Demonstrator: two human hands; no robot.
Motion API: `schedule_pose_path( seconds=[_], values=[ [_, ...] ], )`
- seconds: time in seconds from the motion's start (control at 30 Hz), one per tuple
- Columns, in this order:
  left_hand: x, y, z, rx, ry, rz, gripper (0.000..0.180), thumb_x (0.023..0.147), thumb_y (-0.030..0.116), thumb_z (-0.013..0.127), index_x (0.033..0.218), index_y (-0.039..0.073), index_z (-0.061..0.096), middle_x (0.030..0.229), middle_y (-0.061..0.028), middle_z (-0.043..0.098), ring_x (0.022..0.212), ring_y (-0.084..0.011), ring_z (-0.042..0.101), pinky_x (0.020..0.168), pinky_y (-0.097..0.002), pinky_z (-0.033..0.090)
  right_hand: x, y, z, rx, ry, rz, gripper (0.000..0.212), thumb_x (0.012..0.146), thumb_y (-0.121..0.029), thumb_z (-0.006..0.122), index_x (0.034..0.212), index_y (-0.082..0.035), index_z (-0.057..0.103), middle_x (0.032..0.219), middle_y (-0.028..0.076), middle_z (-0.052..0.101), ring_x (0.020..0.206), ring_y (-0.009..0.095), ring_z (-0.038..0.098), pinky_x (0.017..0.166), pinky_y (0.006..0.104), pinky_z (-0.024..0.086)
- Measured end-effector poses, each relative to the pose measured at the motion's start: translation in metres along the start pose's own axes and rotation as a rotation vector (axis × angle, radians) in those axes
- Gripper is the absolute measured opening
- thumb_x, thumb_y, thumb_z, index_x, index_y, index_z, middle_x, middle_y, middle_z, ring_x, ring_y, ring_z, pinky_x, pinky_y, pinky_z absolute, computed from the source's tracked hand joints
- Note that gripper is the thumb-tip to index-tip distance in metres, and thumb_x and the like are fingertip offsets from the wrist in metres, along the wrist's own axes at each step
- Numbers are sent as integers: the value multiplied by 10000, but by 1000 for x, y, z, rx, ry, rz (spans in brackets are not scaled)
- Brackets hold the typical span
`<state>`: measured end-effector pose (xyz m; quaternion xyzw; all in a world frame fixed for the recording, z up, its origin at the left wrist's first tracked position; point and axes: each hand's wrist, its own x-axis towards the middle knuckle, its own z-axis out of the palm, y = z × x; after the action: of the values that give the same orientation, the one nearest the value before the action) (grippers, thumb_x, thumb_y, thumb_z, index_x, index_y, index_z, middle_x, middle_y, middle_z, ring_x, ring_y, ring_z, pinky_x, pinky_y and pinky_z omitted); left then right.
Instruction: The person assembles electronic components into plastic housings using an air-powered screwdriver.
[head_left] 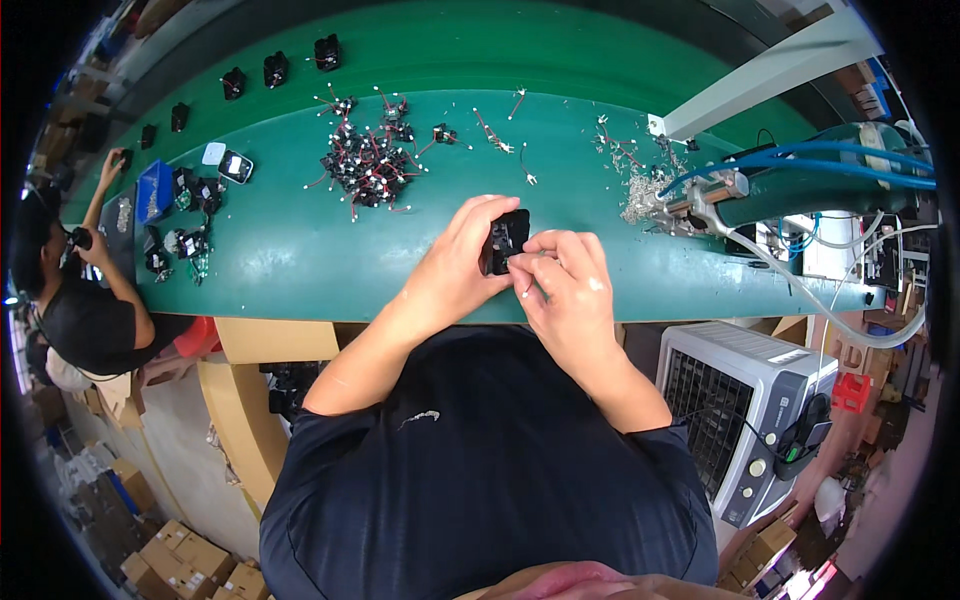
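My left hand point(448, 262) is closed round a black plastic housing point(514, 230), tilted up above the near edge of the green table. My right hand point(575, 285) pinches at the housing's lower right side, its fingertips touching it. A tiny white bit shows by the right fingers; what they grip is too small to make out. Beyond the hands lies a heap of small black parts with red and black wires and white connectors point(368, 165). A few loose wires point(492, 133) lie to the right of that heap.
At right stand a pneumatic fixture with blue hoses point(715, 190) and a pile of small clear pieces point(642, 195). Black units point(275, 70) line the far green strip. A co-worker point(85, 290) sits left, near a blue bin point(154, 192). An air cooler point(740, 410) stands below right.
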<state>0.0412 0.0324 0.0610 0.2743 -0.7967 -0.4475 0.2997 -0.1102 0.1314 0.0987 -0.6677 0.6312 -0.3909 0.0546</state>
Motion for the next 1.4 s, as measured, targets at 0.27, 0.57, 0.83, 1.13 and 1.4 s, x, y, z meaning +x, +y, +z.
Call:
schedule_pose_path(
  seconds=[0.27,0.57,0.83,1.13,1.4],
  values=[
    [-6,0,-2,-56,18,-29,798,744,-55,855,1453,76,515,1343,-112,568,946,-164,652,672,-280,555,5,2,2,25,-10,-24,227,718,58,792,908,-30,703,1011,78,646,909,295,579,779,399,513],
    [-7,-1,2,-4,-7,-17,858,707,-64,857,1473,105,509,1344,-119,580,903,-197,654,674,-297,554,7,6,9,-38,-118,8,179,744,16,777,901,-41,710,993,69,597,929,299,559,798,420,496],
    [2,-10,5,294,67,200,811,616,31,923,1359,103,606,1273,-88,689,1113,-325,650,917,-415,561,5,12,8,-112,-145,100,135,764,-27,790,888,-60,747,974,62,570,920,294,549,799,429,485],
    [16,-23,21,136,-7,215,802,590,53,921,1329,78,610,1256,-113,681,1143,-347,622,981,-425,531,2,21,-6,-209,-204,96,120,792,-90,781,904,-55,754,970,64,571,931,293,553,812,428,484],
    [14,-48,29,145,-20,139,843,643,340,981,1352,84,604,1266,-125,637,1255,-323,592,1075,-462,401,67,14,-114,99,755,8,453,1055,-234,611,1387,61,521,1191,159,665,1002,203,644,907,322,521]
  ],
)
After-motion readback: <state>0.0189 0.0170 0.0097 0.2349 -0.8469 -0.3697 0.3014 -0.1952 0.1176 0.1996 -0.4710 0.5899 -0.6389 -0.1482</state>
